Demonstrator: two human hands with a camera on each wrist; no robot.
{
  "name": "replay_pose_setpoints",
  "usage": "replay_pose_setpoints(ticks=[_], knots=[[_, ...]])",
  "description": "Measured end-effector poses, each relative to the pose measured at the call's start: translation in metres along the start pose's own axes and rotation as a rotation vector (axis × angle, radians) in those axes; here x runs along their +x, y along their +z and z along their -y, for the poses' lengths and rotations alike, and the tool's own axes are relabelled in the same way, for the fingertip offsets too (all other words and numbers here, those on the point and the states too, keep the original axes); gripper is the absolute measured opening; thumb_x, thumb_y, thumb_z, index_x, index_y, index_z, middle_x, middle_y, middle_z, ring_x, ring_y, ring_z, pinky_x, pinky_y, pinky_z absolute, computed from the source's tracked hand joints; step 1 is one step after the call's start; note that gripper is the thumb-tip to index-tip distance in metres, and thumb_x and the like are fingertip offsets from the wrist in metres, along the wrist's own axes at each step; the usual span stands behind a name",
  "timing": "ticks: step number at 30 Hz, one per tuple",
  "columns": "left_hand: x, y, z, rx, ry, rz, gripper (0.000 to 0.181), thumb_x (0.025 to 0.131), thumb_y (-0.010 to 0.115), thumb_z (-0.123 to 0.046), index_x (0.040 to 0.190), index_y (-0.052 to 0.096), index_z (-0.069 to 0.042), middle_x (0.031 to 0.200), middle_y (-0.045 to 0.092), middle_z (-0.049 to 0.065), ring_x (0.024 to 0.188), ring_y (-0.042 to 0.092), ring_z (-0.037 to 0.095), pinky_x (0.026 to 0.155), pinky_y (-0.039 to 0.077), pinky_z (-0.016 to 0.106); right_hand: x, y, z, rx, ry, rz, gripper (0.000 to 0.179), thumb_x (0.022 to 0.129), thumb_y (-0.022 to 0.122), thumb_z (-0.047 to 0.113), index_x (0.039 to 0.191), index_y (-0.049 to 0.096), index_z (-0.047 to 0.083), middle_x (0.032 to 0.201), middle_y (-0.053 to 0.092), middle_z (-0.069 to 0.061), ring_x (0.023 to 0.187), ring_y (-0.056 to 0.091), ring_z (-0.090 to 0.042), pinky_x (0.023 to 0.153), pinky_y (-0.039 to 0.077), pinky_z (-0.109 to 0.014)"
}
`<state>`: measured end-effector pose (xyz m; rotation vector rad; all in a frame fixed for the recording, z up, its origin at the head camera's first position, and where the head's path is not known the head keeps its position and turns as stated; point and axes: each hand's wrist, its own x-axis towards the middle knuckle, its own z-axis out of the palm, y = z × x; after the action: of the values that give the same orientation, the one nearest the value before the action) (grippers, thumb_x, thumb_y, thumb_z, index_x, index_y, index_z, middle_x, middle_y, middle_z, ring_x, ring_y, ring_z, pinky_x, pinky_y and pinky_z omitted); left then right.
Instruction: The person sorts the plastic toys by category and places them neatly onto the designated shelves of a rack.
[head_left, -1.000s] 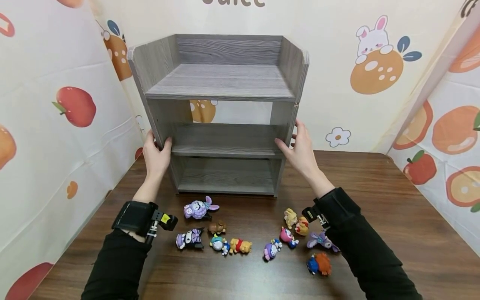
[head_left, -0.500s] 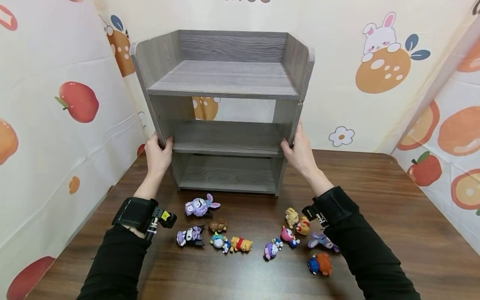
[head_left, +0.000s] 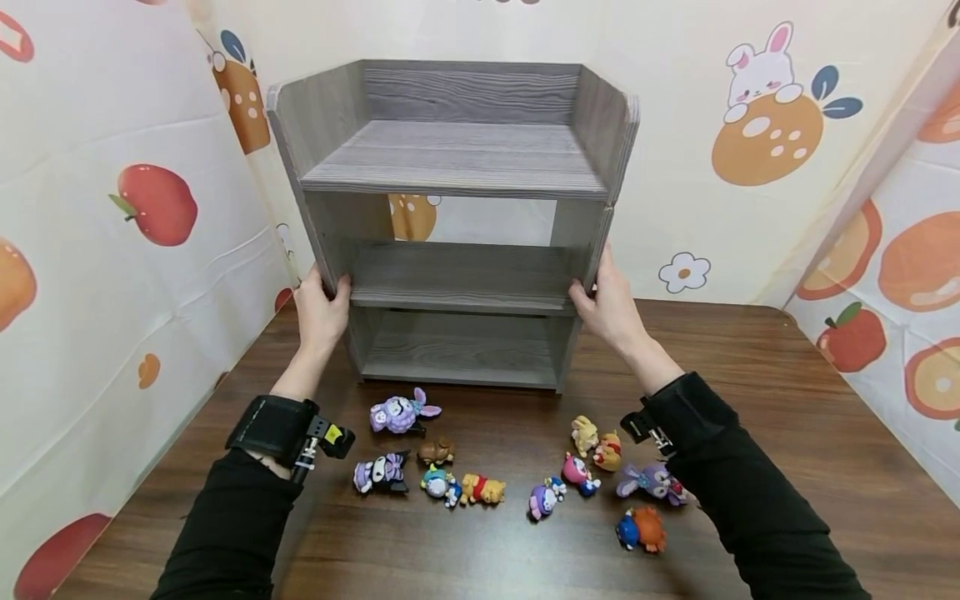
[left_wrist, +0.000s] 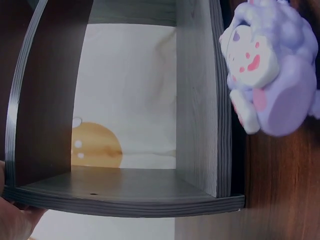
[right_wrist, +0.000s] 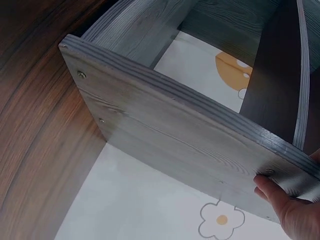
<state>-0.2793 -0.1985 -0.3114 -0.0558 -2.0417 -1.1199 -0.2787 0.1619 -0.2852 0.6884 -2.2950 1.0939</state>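
A grey wood-grain shelf rack [head_left: 465, 283] with three levels stands upright behind a group of small toy figures. My left hand [head_left: 321, 312] grips its left side panel at middle-shelf height, thumb on the front side, the other fingers mostly hidden behind the panel. On the opposite side my right hand [head_left: 611, 308] grips the right panel [right_wrist: 165, 125] at about the same height, thumb at the front edge. In the right wrist view, fingers [right_wrist: 272, 190] lie against the panel's outer face. A lilac figure [left_wrist: 270, 70] lies close before the rack's bottom edge.
Several toy figures lie on the brown wooden table [head_left: 450, 567], including a yellow bear in red [head_left: 482, 490], an orange-and-blue figure [head_left: 641, 529] and a purple long-eared one [head_left: 652, 483]. Fruit-printed cloth [head_left: 517, 25] walls the back and both sides.
The rack has shifted slightly to the right, both hands moving with it and keeping their grip. The figures have stayed put; the head view has moved a little.
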Motion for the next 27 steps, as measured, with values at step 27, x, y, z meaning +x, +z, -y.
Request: replay_pose_setpoints(ticks=[27], knots=[[-0.026,0.048,-0.039,-0.065,0.078,0.088,0.027,0.086,0.052,-0.004,0.110,0.052,0.008,0.098,0.060,0.026,0.089,0.059,0.033,0.073,0.046,0.043,-0.027,-0.063,-0.032,-0.071,0.051,0.012,0.047,0.084,0.046,-0.001,0.126,0.026,-0.008,0.108,0.046,-0.031,0.094,0.051,-0.039,0.071,0.044,-0.049]])
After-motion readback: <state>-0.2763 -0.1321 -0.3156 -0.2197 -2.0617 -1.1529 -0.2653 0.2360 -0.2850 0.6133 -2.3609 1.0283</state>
